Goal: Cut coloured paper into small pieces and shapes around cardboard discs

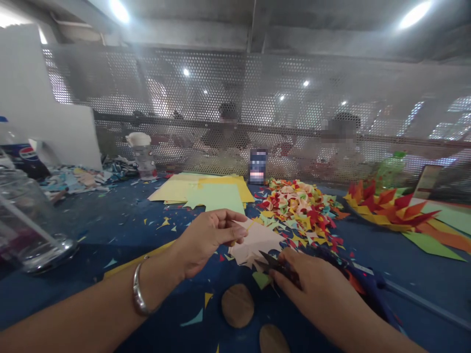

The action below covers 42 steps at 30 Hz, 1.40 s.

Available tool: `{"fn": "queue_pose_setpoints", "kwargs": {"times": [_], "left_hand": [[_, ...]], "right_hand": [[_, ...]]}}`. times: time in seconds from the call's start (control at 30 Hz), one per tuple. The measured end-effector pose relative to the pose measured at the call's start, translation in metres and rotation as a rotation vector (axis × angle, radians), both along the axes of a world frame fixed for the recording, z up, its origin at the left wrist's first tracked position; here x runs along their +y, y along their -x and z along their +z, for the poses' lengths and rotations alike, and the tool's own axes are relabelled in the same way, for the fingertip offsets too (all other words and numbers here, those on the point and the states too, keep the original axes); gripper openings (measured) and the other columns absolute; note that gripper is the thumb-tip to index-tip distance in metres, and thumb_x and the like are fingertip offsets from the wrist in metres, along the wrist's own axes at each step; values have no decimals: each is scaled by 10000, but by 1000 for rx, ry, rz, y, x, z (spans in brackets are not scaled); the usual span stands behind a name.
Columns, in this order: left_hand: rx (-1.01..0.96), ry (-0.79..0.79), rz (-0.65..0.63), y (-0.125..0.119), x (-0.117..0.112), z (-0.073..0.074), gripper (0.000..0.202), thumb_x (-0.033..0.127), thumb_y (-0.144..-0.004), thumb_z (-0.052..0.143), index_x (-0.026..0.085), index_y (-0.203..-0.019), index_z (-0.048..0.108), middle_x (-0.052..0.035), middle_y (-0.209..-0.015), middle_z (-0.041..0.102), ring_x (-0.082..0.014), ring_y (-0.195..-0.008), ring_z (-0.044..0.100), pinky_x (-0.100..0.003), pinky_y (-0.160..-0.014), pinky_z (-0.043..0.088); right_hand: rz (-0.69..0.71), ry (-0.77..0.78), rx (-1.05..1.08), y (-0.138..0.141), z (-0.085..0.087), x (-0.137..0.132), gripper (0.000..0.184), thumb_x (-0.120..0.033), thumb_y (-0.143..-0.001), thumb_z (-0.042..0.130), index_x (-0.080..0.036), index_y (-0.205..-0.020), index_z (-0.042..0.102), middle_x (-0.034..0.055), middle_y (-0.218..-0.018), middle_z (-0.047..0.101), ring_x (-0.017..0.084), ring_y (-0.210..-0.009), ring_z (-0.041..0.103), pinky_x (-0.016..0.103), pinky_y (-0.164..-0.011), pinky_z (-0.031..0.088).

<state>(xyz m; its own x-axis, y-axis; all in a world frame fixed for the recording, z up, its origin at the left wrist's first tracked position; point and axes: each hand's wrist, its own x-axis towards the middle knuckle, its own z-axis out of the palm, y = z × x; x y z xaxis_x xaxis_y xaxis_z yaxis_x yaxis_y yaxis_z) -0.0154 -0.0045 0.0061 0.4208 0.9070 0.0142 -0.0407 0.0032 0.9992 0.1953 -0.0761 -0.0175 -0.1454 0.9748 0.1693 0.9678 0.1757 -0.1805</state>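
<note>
My left hand (217, 233), with a silver bangle at the wrist, is closed in a pinch above a pale pink paper sheet (257, 241). A thin yellow sliver (252, 224) shows by its fingertips; I cannot tell whether it is held. My right hand (312, 277) grips a pair of dark scissors (274, 264), its blades apart and pointing left over the pink sheet's near edge. Just under the blades lies a small green paper piece (261, 280). Two brown round pieces, one the nearer brown disc (237, 305), lie on the blue tabletop in front of me.
Beyond my hands are stacked yellow and green sheets (217, 191), a propped phone (258, 166) and a heap of colourful paper cuttings (301, 206). A clear jar (33, 220) and cola bottle (27, 154) stand left. Red-yellow pointed paper pieces (390, 208) and a glue gun (362, 277) lie right.
</note>
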Motion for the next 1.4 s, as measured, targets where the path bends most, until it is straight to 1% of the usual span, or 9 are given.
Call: {"fn": "queue_pose_setpoints", "kwargs": {"times": [0.1,0.17,0.3,0.43,0.6,0.87,0.97,1.13,1.4], "left_hand": [[-97,108,-4,-4,-6,-2,303,246,-727,740,142,-992,636,-12,-752,643,-121,-699,576,-240,-652,405],[-132,146,10,-6,-10,-2,298,245,-732,737,145,-992,632,-14,-769,644,-116,-699,562,-237,-641,384],[-159,125,96,-9,-19,1,256,241,-711,745,154,-928,640,3,-779,611,-109,-689,494,-248,-643,348],[-180,140,151,-13,-29,3,258,259,-700,745,156,-904,625,11,-795,589,-111,-700,462,-261,-679,351],[-194,238,92,-18,-43,1,256,234,-707,731,166,-916,601,25,-748,567,-97,-656,457,-249,-655,370],[-258,355,44,-25,-56,3,274,237,-652,777,182,-850,597,27,-677,589,-99,-597,513,-225,-584,377],[-241,373,29,-25,-56,1,271,239,-654,778,179,-870,626,17,-683,613,-103,-608,529,-215,-575,372],[-257,365,23,-25,-51,-4,220,228,-660,781,151,-824,656,1,-712,637,-90,-620,542,-211,-610,388],[-207,177,3,-28,-43,-10,182,261,-657,775,146,-742,662,3,-655,633,-99,-600,535,-229,-617,392]], "right_hand": [[27,-117,-120,0,-1,-4,156,-300,-878,513,-232,-780,613,33,-717,717,244,-592,683,301,-485,355],[70,-276,-203,0,-1,-7,180,-294,-878,500,-232,-754,615,32,-662,695,234,-540,663,302,-455,360],[195,-585,-249,5,2,-12,199,-270,-909,460,-198,-831,629,64,-698,679,246,-616,652,344,-515,454],[384,-711,-179,10,7,-16,182,-211,-946,454,-168,-1013,618,69,-839,712,236,-734,663,366,-632,515],[552,-752,-194,14,14,-19,268,-158,-976,374,-144,-1091,616,73,-879,735,209,-718,661,326,-596,537],[629,-763,-193,19,19,-19,306,-116,-977,345,-137,-999,650,56,-783,725,173,-612,633,296,-528,530],[623,-747,-137,17,15,-17,292,-114,-969,369,-147,-948,658,49,-752,714,160,-598,616,285,-531,514],[554,-683,83,16,7,-14,166,-129,-935,475,-164,-916,636,38,-765,691,157,-665,634,272,-588,506],[414,-415,514,17,12,-11,91,-147,-897,530,-217,-863,577,7,-809,602,132,-724,583,229,-625,472]]}}
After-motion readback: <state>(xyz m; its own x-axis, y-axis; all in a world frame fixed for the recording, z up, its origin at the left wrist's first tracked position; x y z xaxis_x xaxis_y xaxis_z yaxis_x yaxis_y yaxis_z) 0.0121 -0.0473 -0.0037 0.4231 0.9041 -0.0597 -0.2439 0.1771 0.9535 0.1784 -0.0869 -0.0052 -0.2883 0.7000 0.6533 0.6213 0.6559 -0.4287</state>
